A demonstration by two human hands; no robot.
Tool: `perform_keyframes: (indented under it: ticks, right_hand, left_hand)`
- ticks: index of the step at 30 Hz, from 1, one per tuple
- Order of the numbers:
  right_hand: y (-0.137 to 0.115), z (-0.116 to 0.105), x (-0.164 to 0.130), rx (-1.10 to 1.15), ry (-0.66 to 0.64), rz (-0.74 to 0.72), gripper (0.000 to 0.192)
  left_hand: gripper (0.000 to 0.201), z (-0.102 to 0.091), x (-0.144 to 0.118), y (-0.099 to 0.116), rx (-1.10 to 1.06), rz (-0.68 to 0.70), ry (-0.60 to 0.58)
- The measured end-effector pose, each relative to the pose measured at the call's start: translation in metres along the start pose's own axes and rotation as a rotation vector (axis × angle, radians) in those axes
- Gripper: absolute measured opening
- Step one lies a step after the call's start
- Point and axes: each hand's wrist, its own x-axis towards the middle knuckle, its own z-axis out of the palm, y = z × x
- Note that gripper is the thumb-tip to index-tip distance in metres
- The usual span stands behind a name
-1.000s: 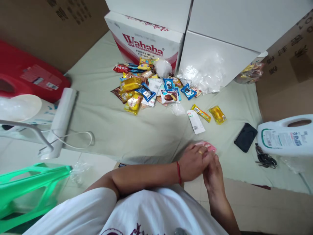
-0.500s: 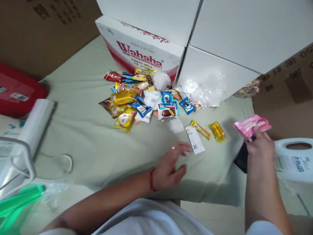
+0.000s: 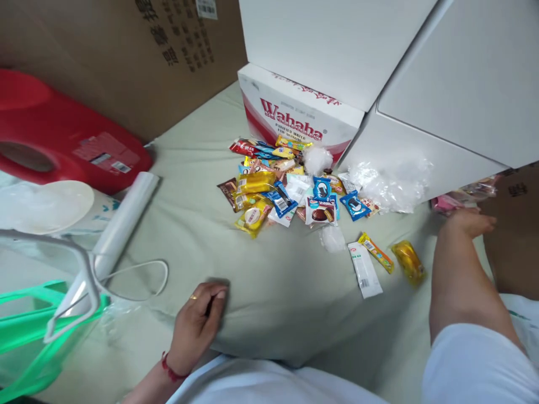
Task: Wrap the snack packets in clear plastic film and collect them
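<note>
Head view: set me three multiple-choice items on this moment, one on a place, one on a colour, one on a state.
1. Where does the left hand rest?
A. on the pale green sheet
B. on the red jug
C. in the snack pile

2. What colour is the band on the left wrist?
A. blue
B. red
C. white

3. How does the right hand stand?
A. flat on the white packet
B. reaching out to the pink packet
C. holding the roll

A: fingers press the sheet. B: red band. B: the hand touches the packet.
</note>
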Motion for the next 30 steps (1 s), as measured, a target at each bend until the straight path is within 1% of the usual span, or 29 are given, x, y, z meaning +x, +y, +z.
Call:
perform_keyframes:
  ticks: [2,3,4,5,6,8,9,10,11,13,15,16,18,19,20,21,22,23,25,26,28,30]
  right_hand:
    - [-0.012,-0.012,-0.013,0.025,0.12,0.141,0.029]
    - [-0.022,-0.019,-0.023,0.044,0.138,0.15,0.028]
    - [-0.034,-0.026,-0.036,0.071,0.109,0.091,0.025]
    - [-0.05,-0.033,-0.051,0.097,0.026,-0.029,0.023]
    - [-0.068,-0.038,-0.066,0.12,-0.088,-0.178,0.022]
    - [-0.109,-0.042,-0.098,0.096,-0.378,-0.483,0.024]
    - [-0.129,-0.041,-0.112,0.033,-0.5,-0.592,0.025]
    - [-0.149,-0.037,-0.124,-0.053,-0.598,-0.664,0.027]
    - [-0.166,-0.03,-0.133,-0.154,-0.673,-0.704,0.031]
    - [-0.195,-0.015,-0.144,-0.342,-0.774,-0.703,0.034]
    - [-0.213,-0.004,-0.145,-0.418,-0.804,-0.633,0.029]
    - [-0.219,-0.003,-0.143,-0.394,-0.778,-0.58,0.028]
    - [-0.225,-0.013,-0.141,-0.219,-0.659,-0.472,0.025]
    - [-0.224,-0.025,-0.143,-0.086,-0.589,-0.422,0.021]
    - [-0.222,-0.04,-0.149,0.057,-0.53,-0.373,0.018]
    - [-0.217,-0.059,-0.16,0.2,-0.498,-0.321,0.017]
    - [-0.212,-0.08,-0.175,0.33,-0.493,-0.258,0.02]
    - [-0.206,-0.103,-0.196,0.433,-0.525,-0.185,0.025]
    - [-0.196,-0.149,-0.247,0.591,-0.72,-0.051,0.029]
    - [-0.194,-0.169,-0.274,0.619,-0.839,-0.044,0.029]
    - [-0.194,-0.202,-0.323,0.618,-1.013,-0.16,0.019]
    - [-0.199,-0.221,-0.358,0.603,-1.088,-0.301,0.019]
  left_hand:
    - [0.015,0.001,-0.001,-0.005,-0.042,0.038,-0.007]
    - [0.015,0.001,-0.001,-0.007,-0.065,0.05,-0.01]
    - [0.015,0.0,-0.001,-0.009,-0.087,0.057,-0.013]
    - [0.016,0.0,-0.001,-0.009,-0.108,0.062,-0.015]
    - [0.016,-0.001,-0.001,-0.01,-0.128,0.066,-0.015]
    - [0.016,-0.002,-0.001,-0.01,-0.166,0.077,-0.014]
    - [0.016,-0.002,-0.001,-0.01,-0.183,0.082,-0.015]
    - [0.016,-0.002,-0.002,-0.01,-0.198,0.087,-0.018]
    - [0.016,-0.003,-0.002,-0.01,-0.213,0.089,-0.022]
    - [0.017,-0.005,-0.002,-0.01,-0.245,0.086,-0.04]
    - [0.018,-0.009,-0.002,-0.012,-0.295,0.076,-0.07]
    - [0.018,-0.012,-0.002,-0.013,-0.329,0.061,-0.085]
    - [0.018,-0.016,-0.001,-0.015,-0.41,-0.005,-0.102]
    - [0.017,-0.018,-0.001,-0.014,-0.457,-0.055,-0.103]
    - [0.017,-0.02,0.0,-0.013,-0.51,-0.111,-0.11]
    - [0.017,-0.02,0.002,-0.01,-0.576,-0.171,-0.127]
    - [0.019,-0.02,0.004,-0.005,-0.657,-0.236,-0.165]
    - [0.023,-0.018,0.008,0.001,-0.751,-0.303,-0.225]
    - [0.036,-0.012,0.018,0.016,-0.944,-0.437,-0.366]
    - [0.042,-0.007,0.025,0.024,-1.027,-0.496,-0.426]
    - [0.051,0.005,0.039,0.039,-1.142,-0.565,-0.497]
    - [0.052,0.019,0.05,0.051,-1.202,-0.572,-0.557]
